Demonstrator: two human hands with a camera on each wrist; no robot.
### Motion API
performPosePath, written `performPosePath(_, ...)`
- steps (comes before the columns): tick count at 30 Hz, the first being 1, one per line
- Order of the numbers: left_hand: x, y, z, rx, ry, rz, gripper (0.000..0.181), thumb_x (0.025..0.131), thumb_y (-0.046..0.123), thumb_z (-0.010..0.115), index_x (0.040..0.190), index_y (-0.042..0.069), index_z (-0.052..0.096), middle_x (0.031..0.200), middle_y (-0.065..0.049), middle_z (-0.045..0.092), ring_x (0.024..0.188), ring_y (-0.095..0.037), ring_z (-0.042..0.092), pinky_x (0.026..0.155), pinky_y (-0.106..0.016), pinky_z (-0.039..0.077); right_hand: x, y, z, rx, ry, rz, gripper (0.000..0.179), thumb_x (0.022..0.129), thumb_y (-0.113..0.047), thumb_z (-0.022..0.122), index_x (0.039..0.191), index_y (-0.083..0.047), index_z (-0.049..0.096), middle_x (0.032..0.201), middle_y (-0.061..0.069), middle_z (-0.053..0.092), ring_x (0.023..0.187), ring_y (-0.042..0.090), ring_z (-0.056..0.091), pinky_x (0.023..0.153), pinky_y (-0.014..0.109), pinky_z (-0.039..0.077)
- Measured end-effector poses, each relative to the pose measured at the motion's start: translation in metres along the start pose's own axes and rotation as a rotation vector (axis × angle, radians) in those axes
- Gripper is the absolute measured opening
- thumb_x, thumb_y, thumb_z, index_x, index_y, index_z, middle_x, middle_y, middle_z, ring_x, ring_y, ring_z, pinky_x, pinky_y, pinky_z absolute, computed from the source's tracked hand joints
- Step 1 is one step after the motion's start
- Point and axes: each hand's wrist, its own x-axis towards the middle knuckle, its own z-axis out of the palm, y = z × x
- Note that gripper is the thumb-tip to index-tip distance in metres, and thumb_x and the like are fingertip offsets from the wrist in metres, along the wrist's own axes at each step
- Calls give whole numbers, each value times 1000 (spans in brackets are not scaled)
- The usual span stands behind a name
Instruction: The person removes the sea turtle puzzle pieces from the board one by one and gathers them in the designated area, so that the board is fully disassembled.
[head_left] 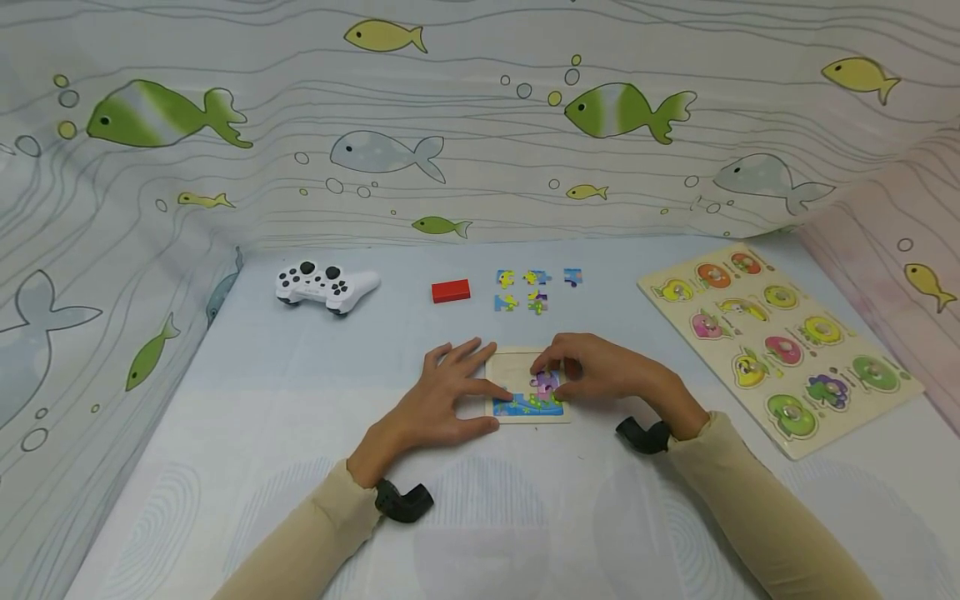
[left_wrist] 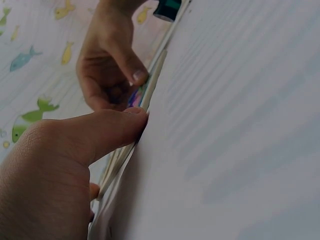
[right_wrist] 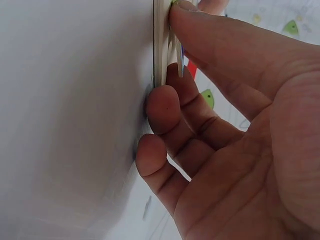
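Note:
A small wooden puzzle tray [head_left: 517,353] lies on the table between both hands, with blue pieces [head_left: 531,407] along its near side. My left hand [head_left: 444,398] rests at the tray's left, fingers spread; its index fingertip touches the blue pieces and its thumb lies at the near left corner. From the right, my right hand [head_left: 603,367] pinches a purple jigsaw piece [head_left: 544,383] between thumb and fingers over the tray's right half. In the right wrist view this piece [right_wrist: 180,57] stands tilted by the tray's edge [right_wrist: 160,55], its face mostly hidden.
Several loose jigsaw pieces [head_left: 521,302] lie beyond the tray, beside a red block [head_left: 451,291]. A white game controller [head_left: 326,287] sits at the back left. To the right is a wooden fruit board [head_left: 780,350]. A fish-print cloth [head_left: 480,108] rises behind the table.

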Motion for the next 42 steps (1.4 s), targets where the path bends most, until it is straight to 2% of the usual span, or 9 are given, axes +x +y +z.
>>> performPosePath(12,0,0,-1,20,6,8,33,88,49,69,120,40,74,163,-9,40,155,-36,28,118,-67,14,1,7,0,3,47,-37,37,85,-14,82,120,-9,75,98,0,66,80,16,54,71,24,46)
performPosePath(22,-1,1,-1,27,11,11,33,88,49,69,120,39,74,163,-9,41,155,-36,29,117,-68,15,2,13,2,45,55,-25,34,85,-16,82,119,-16,76,101,-4,68,82,17,56,72,25,49)
performPosePath(29,-1,1,1,20,4,1,34,88,50,69,120,39,74,163,-8,40,155,-35,28,118,-68,15,0,15,1,76,70,-59,34,86,-14,81,120,-16,75,98,1,66,79,18,55,70,24,47)
performPosePath(42,-1,0,3,22,12,11,33,88,49,69,119,40,74,163,-9,41,155,-36,29,117,-69,15,-2,16,0,104,113,-60,34,88,-13,79,121,-14,75,98,4,66,80,19,54,70,26,46)
